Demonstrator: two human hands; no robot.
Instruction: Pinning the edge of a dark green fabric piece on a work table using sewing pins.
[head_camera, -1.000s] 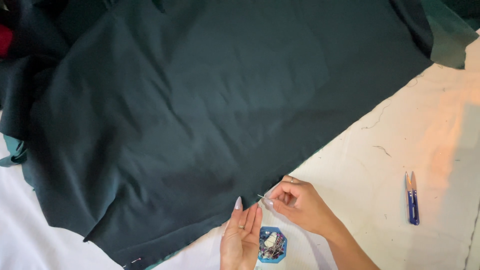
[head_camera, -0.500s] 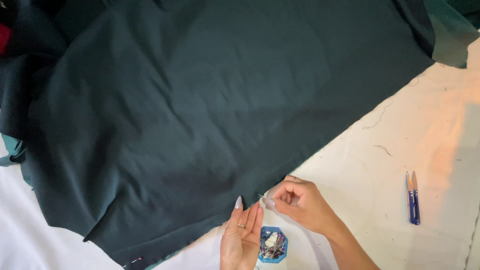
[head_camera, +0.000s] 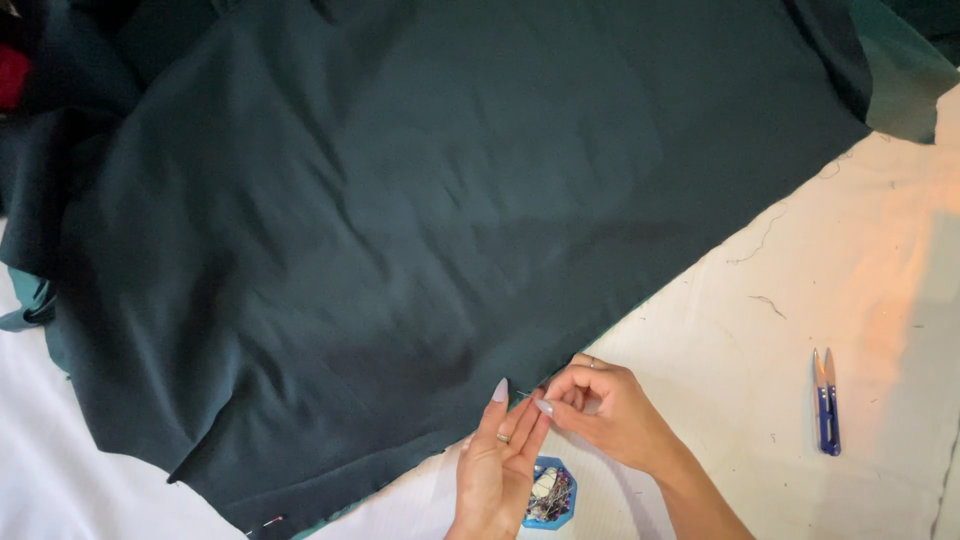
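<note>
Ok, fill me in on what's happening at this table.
A person is working at the near edge of a large dark green fabric spread over a white table. The left hand rests its fingers flat on the edge, while the right hand pinches what looks like a pin there. A blue pin box lies just below the hands, and blue thread snips lie apart to the right.

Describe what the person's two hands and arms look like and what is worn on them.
Both forearms are bare, no sleeves in view. The left hand wears a ring on one of its fingers and has long, pale-polished nails. The right hand also shows a ring and the same pale nails. No gloves or watch show.
</note>
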